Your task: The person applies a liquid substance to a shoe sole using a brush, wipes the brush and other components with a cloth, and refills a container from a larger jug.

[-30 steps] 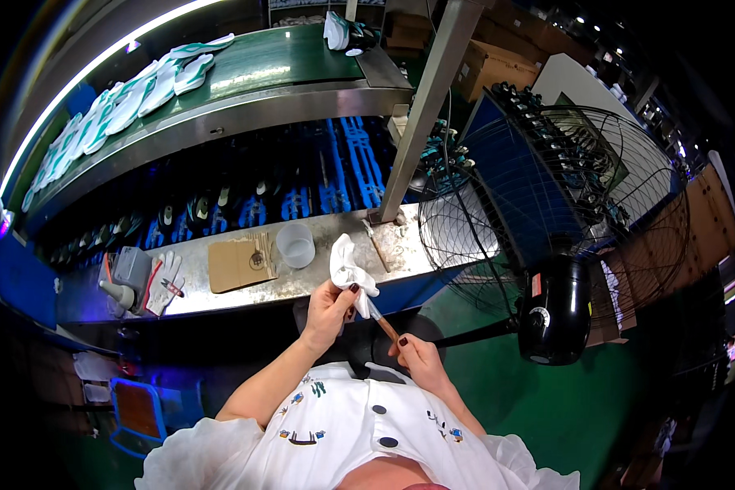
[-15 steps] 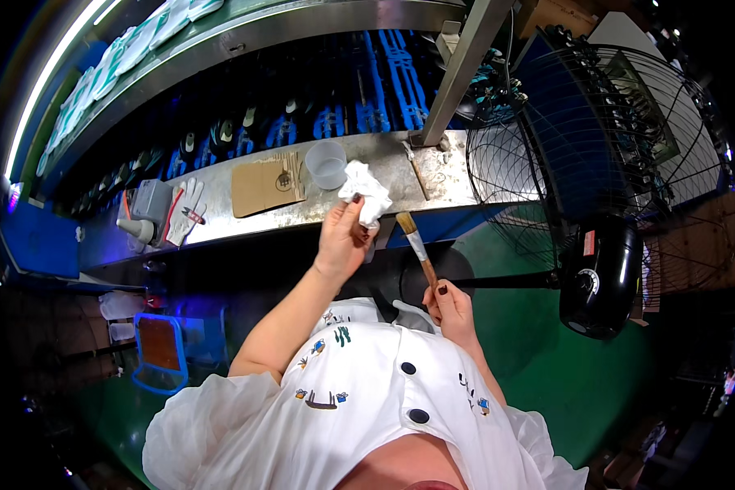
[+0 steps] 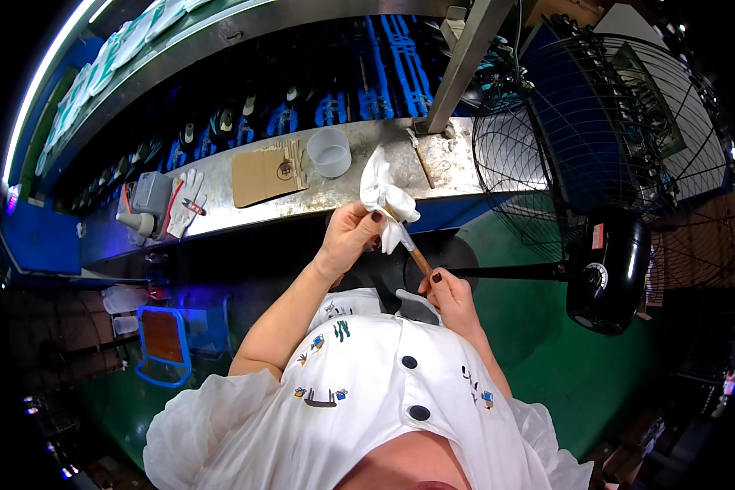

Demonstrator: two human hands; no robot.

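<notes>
Between the fingers of my left hand point(image 3: 349, 237) is a crumpled white cloth point(image 3: 381, 186). The cloth is held against the bristle end of a brush, whose bristles are mostly hidden by it. My right hand point(image 3: 451, 296) is closed around the wooden handle of the paintbrush point(image 3: 420, 261), which slants up and left to the cloth. Both hands are in front of the metal bench edge, above the floor. Just beyond the cloth a translucent plastic cup point(image 3: 329, 153) stands on the bench.
On the metal bench point(image 3: 286, 204) lie a piece of cardboard point(image 3: 257, 177), a white glove point(image 3: 185, 198) and a second thin brush point(image 3: 422, 161). A black caged fan point(image 3: 608, 273) stands at the right. A blue-framed stool point(image 3: 163, 347) is at lower left. Dark and blue parts line the rack behind.
The left hand has moved right with the cloth, opening it out and bringing it over the brush's bristles. The right hand still grips the handle.
</notes>
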